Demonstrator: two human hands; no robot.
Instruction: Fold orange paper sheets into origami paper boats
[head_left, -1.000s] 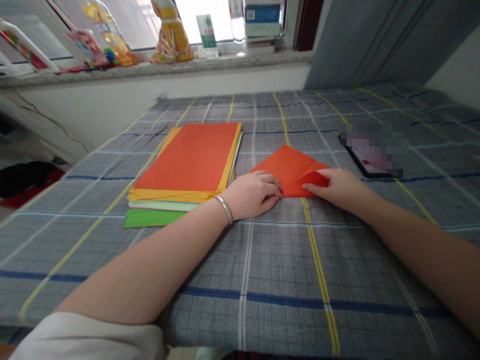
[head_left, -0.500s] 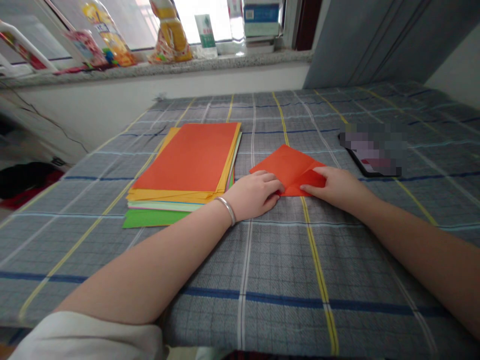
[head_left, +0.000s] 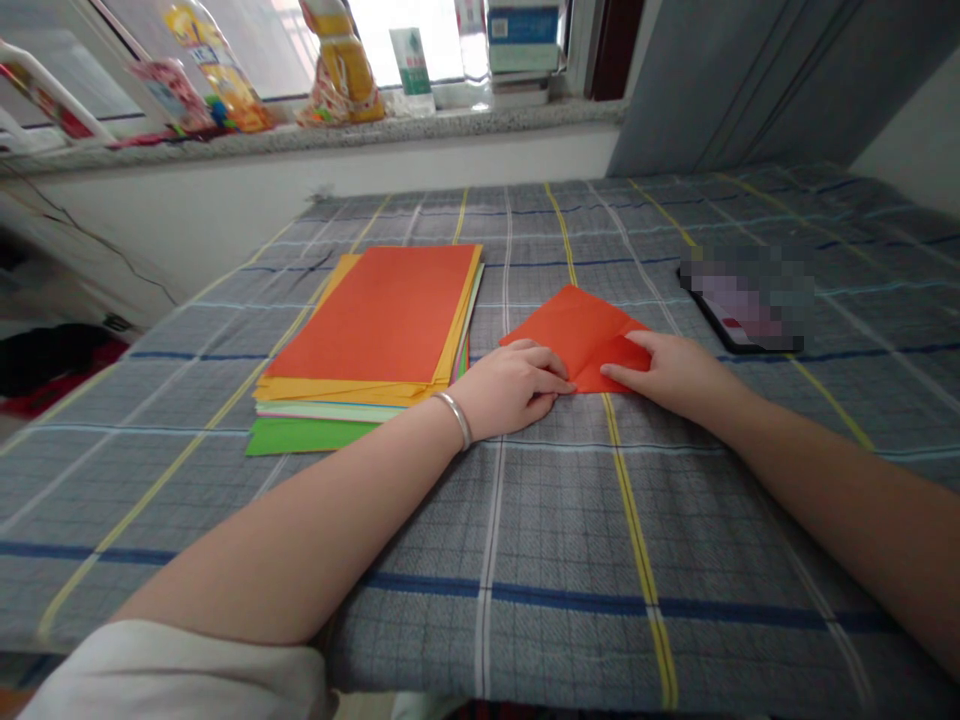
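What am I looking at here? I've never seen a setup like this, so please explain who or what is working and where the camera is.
There is no machine: a person works with two bare hands. One camera worn on the head, looking forward and down, takes every picture.

A checked cloth covers the surface. On it, to the left, lies a stack of coloured paper with an orange sheet on top; to the right lies a phone, its screen partly blurred.

Between them is a creased piece of orange paper. The left hand, with a bracelet on its wrist, rests on the near left edge. The right hand touches the right side with thumb and finger apart; whether it pinches the paper is unclear.
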